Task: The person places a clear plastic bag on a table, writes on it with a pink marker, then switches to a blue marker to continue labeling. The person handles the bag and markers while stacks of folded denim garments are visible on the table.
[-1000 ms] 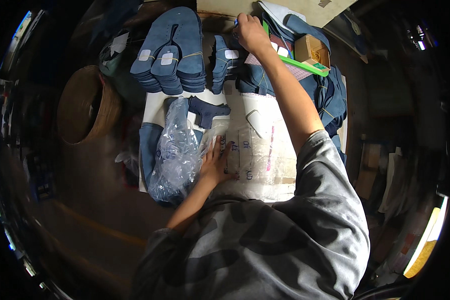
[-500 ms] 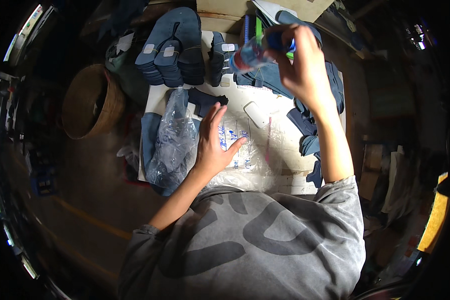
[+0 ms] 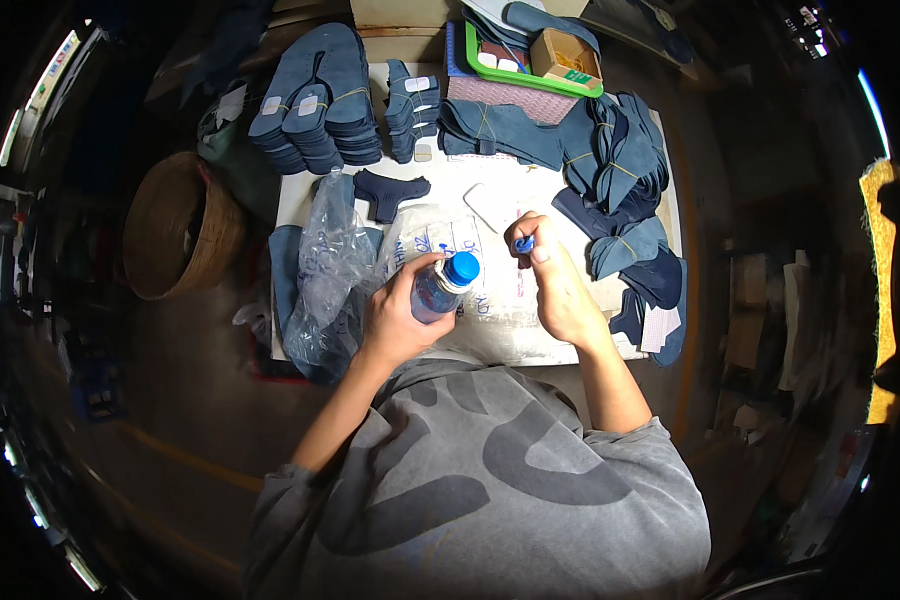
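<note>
A clear plastic bottle [image 3: 432,298] with a blue cap is gripped in my left hand [image 3: 395,322], fingers wrapped round its body and the cap tilted up toward the right. Beside it, my right hand [image 3: 562,290] is closed in a pinch on a small blue piece [image 3: 524,244], too little of which shows to tell its kind. Both hands are above a plastic bag [image 3: 480,325] with blue handwriting, lying on the white table. Just beyond the hands is a white rounded rectangular piece [image 3: 490,207].
Stacked dark-blue cut pieces [image 3: 320,95] stand at the far left, with more banded bundles [image 3: 620,165] at the right. A green tray [image 3: 515,75] rests on a pink basket [image 3: 505,103] at the back. Crumpled clear plastic [image 3: 328,265] lies left; a woven basket [image 3: 170,235] stands beyond the table.
The bottle has come down from the far right and passed from my right hand into my left. My right hand has drawn back nearer and now pinches the small blue piece.
</note>
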Motion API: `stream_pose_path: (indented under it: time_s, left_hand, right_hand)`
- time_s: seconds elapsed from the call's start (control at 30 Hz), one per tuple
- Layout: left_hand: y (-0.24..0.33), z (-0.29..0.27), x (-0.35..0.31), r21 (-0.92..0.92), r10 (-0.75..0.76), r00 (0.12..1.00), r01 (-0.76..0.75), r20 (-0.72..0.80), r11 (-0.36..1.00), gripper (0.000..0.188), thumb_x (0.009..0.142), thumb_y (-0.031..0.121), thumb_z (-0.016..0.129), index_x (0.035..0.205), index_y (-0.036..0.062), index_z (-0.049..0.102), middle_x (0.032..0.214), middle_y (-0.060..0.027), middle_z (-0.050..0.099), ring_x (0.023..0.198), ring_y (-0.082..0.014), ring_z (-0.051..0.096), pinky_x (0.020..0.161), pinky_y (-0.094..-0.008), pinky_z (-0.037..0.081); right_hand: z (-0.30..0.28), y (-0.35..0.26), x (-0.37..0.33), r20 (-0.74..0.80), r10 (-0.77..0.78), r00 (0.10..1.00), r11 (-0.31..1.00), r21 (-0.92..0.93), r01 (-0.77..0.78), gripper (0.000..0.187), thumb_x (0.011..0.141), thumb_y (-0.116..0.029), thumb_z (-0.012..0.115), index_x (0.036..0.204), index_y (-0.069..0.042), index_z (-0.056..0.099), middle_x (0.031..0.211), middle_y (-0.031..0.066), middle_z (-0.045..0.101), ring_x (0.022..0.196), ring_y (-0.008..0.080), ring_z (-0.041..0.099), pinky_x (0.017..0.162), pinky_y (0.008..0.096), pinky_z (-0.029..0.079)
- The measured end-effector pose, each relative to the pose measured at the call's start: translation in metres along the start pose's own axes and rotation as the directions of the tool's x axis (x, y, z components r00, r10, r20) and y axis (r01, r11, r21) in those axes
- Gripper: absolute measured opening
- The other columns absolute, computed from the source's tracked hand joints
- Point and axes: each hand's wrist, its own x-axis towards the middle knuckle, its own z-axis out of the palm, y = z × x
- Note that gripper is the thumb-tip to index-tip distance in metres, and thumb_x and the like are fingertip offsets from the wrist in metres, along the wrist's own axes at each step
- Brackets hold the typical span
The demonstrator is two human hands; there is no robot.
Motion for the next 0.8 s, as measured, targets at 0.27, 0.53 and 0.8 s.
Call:
stream_pose_path:
  time_s: [0.27, 0.53, 0.8]
  left_hand:
    - [0.025, -0.031, 0.0, 0.252, 0.034, 0.999, -0.035, 0.007, 0.967, 0.077, 0.069, 0.011, 0.088, 0.142, 0.0127, 0.061, 0.123, -0.0155, 0.075, 0.107, -0.0396, 0.075, 0.091, -0.0463, 0.06]
    - [0.039, -0.051, 0.01, 0.498, 0.118, 0.993, -0.092, -0.021, 0.862, 0.087, 0.062, 0.016, 0.094, 0.144, 0.0219, 0.066, 0.109, -0.0046, 0.073, 0.096, -0.0286, 0.072, 0.082, -0.0406, 0.059]
    - [0.042, -0.057, 0.015, 0.55, 0.148, 0.989, -0.115, -0.016, 0.827, 0.08, 0.062, 0.012, 0.093, 0.139, 0.0214, 0.07, 0.111, -0.0048, 0.075, 0.1, -0.0284, 0.073, 0.086, -0.0404, 0.059]
  right_hand:
    - [0.03, -0.009, -0.012, -0.197, -0.092, 0.976, 0.994, -0.074, 0.079, 0.018, 0.1, -0.005, 0.074, 0.117, 0.0, 0.069, 0.094, 0.0078, 0.066, 0.081, 0.0157, 0.06, 0.076, 0.0296, 0.051]
    - [0.045, 0.009, -0.02, -0.225, 0.151, 0.963, 0.935, 0.349, -0.065, 0.021, 0.104, -0.006, 0.074, 0.123, 0.001, 0.068, 0.105, 0.0039, 0.07, 0.088, 0.0083, 0.062, 0.083, 0.0244, 0.052]
    - [0.059, 0.019, -0.023, -0.237, 0.276, 0.931, 0.838, 0.534, -0.112, 0.014, 0.104, -0.004, 0.074, 0.116, -0.002, 0.069, 0.09, -0.0043, 0.062, 0.079, 0.0022, 0.052, 0.073, 0.0197, 0.045]
